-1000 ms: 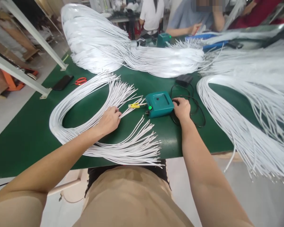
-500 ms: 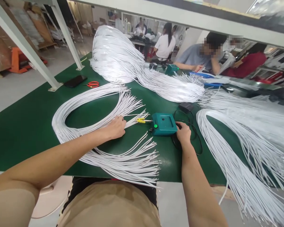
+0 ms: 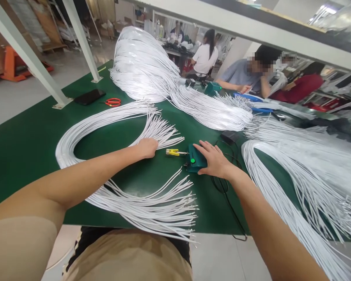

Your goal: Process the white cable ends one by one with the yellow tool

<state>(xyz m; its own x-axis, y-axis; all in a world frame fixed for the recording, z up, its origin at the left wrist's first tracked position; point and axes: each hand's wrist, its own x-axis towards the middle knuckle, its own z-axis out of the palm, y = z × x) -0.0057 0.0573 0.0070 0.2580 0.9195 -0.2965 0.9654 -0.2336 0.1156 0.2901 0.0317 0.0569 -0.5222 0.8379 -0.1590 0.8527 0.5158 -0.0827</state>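
My left hand [image 3: 148, 148] is closed on the upper strands of a looped bundle of white cables [image 3: 71, 140], whose free ends fan out to the right. Over the green box [image 3: 192, 166], which has a round green button, my right hand [image 3: 215, 160] lies with its fingers spread, covering much of the top. A yellow clip [image 3: 175, 152] sticks out from the box's left side, near the cable ends. Below, the bundle's lower ends [image 3: 169, 207] spread toward the table's front edge.
Red-handled scissors [image 3: 113, 102] and a black phone [image 3: 89, 96] lie at the back left. Large white cable bundles [image 3: 146, 66] fill the back, others [image 3: 269, 171] the right. A black adapter [image 3: 229, 136] and its cord lie behind my right hand. People sit beyond the green table [image 3: 17, 156].
My right hand has moved from the box's right edge onto its top, fingers now spread. My left hand has shifted slightly up. The black cord now hangs over the front edge.
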